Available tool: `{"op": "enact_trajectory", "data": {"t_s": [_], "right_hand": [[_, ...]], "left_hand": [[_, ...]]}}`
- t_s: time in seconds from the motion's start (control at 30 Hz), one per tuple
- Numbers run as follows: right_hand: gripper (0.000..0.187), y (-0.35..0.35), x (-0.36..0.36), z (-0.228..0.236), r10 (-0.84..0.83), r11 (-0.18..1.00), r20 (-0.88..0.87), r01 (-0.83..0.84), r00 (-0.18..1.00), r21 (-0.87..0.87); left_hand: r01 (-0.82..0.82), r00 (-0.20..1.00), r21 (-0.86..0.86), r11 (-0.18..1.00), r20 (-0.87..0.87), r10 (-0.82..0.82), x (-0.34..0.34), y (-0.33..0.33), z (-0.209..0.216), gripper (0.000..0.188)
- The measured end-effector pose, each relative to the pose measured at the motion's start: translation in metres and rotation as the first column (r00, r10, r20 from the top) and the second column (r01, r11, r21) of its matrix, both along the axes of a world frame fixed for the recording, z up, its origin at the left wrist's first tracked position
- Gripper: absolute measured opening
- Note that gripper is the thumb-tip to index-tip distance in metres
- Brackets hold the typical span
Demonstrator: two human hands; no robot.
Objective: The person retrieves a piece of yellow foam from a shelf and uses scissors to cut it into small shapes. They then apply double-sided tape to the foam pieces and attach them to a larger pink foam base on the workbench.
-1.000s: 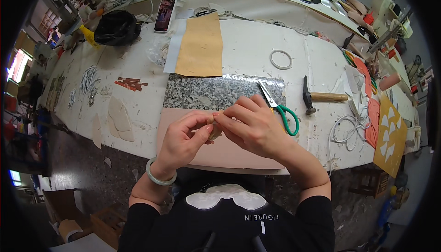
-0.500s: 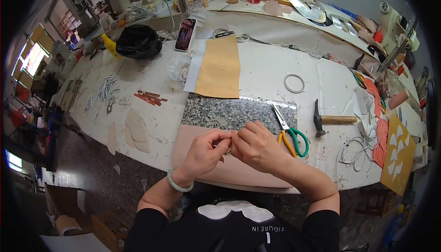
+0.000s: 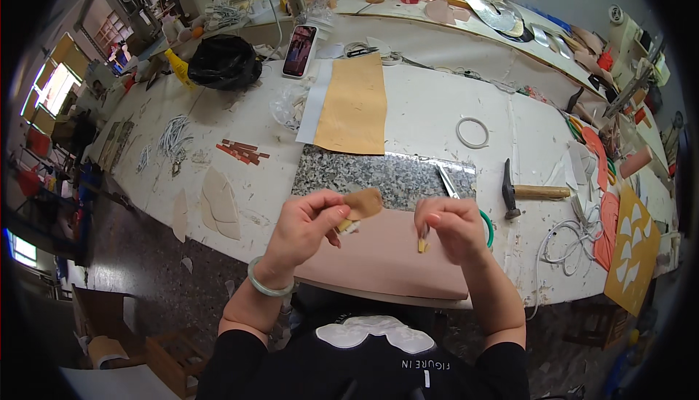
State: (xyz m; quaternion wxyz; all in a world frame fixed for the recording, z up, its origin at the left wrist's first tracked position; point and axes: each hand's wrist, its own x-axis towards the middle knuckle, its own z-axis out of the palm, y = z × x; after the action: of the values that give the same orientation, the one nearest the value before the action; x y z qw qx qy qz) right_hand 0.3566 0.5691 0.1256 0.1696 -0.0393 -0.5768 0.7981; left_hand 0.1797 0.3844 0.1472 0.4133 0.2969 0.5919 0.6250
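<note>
My left hand [image 3: 302, 226] pinches a small tan leather piece [image 3: 364, 201] with a rounded end; bits of yellow and white show along its lower side. To the right and apart from it, my right hand [image 3: 455, 229] is closed on a small yellow strip [image 3: 422, 245] hanging below the fingertips. Both hands are above a pink board [image 3: 378, 261] at the table's front edge. Behind it lies a speckled granite slab [image 3: 342, 176]. Scissors [image 3: 448, 180] with green handles lie partly hidden behind my right hand.
A hammer [image 3: 539, 191] lies right of the slab, near a coil of white cord [image 3: 561, 243]. Beyond the slab are a tan sheet [image 3: 353, 105], a phone [image 3: 299, 52] and a black bag [image 3: 226, 63]. Reddish-brown strips [image 3: 242, 152] and pale cut pieces [image 3: 218, 203] lie left. Another person sits at the far bench.
My hands, together half a second ago, have come apart. The tan leather piece now shows in my left hand and the yellow strip in my right. The view has shifted slightly.
</note>
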Motion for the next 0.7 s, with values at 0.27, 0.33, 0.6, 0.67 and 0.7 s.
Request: {"op": "enact_trajectory", "data": {"t_s": [0.27, 0.33, 0.6, 0.67, 0.7], "right_hand": [[0.033, -0.025, 0.000, 0.002, -0.218, 0.443, -0.308, 0.375, 0.926, 0.814], [0.032, -0.019, 0.000, 0.003, -0.167, 0.340, -0.401, 0.434, 0.901, 0.834], [0.031, -0.017, 0.006, 0.013, -0.190, 0.363, -0.417, 0.458, 0.889, 0.811], [0.031, -0.020, 0.005, 0.012, -0.244, 0.337, -0.461, 0.520, 0.854, 0.785], [0.029, -0.015, 0.006, 0.020, -0.097, 0.116, -0.482, 0.490, 0.871, 0.864]], "left_hand": [[0.147, 0.975, -0.092, 0.985, 0.180, -0.129, 0.014, 0.005, 0.004, 0.020], [0.192, 0.965, -0.105, 0.976, 0.200, -0.169, 0.018, 0.005, -0.002, 0.019], [0.269, 0.939, -0.122, 0.955, 0.251, -0.233, 0.020, 0.003, -0.010, 0.023], [0.289, 0.930, -0.122, 0.950, 0.271, -0.248, 0.021, 0.004, -0.009, 0.023], [0.301, 0.924, -0.127, 0.945, 0.285, -0.256, 0.021, 0.005, -0.010, 0.023]]}}
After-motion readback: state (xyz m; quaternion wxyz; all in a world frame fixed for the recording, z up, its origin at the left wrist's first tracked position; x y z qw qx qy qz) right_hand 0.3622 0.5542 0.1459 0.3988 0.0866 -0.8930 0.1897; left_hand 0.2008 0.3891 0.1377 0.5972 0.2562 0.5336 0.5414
